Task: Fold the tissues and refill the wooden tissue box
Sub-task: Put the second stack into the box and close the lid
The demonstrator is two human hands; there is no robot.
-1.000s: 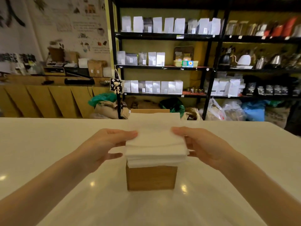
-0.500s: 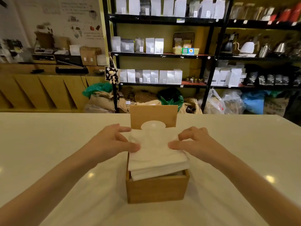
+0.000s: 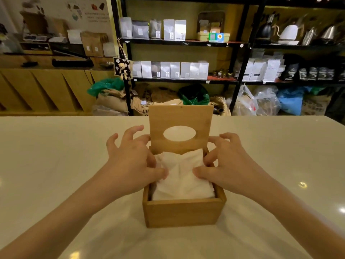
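Note:
A wooden tissue box point(image 3: 183, 214) stands on the white table point(image 3: 46, 165) in front of me. Its lid point(image 3: 181, 116), with an oval hole, stands upright at the back. A stack of folded white tissues point(image 3: 183, 176) sits inside the box, rumpled on top. My left hand point(image 3: 128, 165) is at the box's left side with its thumb pressing down on the stack. From the right side, my right hand point(image 3: 229, 163) presses the stack with its thumb too. On both hands the other fingers are spread and bent over the box's rim, holding nothing.
Beyond the table's far edge stand black shelves point(image 3: 179, 42) with white bags and kettles. Sacks and plastic bags point(image 3: 265, 101) lie on the floor below them. A wooden counter point(image 3: 46, 86) runs along the left.
The stack went from above the box down into it. My hands followed it down, and the lid came into view behind it as my head tilted.

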